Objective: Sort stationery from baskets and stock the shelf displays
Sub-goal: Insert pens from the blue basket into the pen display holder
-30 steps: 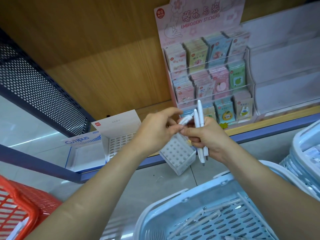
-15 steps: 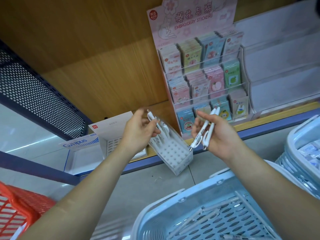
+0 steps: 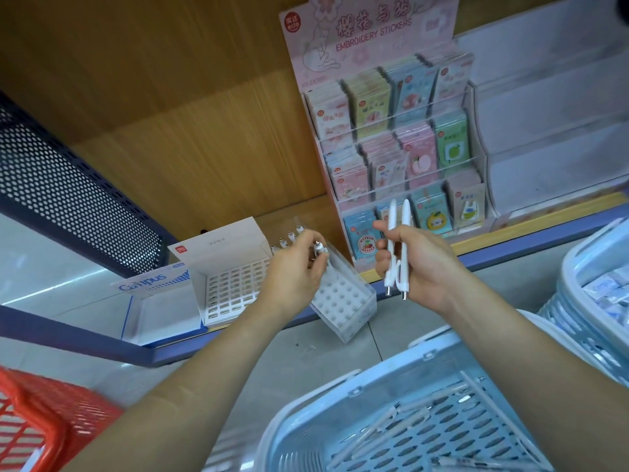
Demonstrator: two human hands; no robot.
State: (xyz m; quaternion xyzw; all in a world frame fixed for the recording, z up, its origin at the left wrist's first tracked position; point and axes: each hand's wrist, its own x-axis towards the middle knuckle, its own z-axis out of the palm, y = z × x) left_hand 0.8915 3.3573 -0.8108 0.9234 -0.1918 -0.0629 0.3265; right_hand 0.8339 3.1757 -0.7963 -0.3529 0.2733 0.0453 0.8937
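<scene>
- Three baskets sit low in front of the shelf (image 3: 510, 245). The big light blue basket (image 3: 326, 400) at the bottom has loose white pens (image 3: 381, 434) lying flat in it.
- The second blue basket (image 3: 575, 267) is at the right edge. It holds small pale packs, too blurry to name.
- The red basket (image 3: 41, 427) is in the bottom left corner. I cannot tell what is inside.
- The clear pen holder (image 3: 343, 298) stands tilted at the front edge of the shelf. It has many round holes on top. A few standing pens (image 3: 291, 235) poke up from its back row.
- The white grid box (image 3: 231, 291) stands just left of the holder, with little square holes in it.
- The Campus box (image 3: 160, 301) is next to it, near the left end of the shelf.
- The pink sticker stand (image 3: 391, 131) stands further back on the shelf, with rows of sticker packs in it.
- The clear step stand (image 3: 551, 137) is just to its right.
- The left hand (image 3: 296, 270) is over the pen holder. Its curled fingers pinch one white pen (image 3: 320, 250) by the top.
- The right hand (image 3: 418, 267) is in front of the sticker stand. Its fingers wrap round two white pens (image 3: 396, 253), held side by side with the tips down.
</scene>
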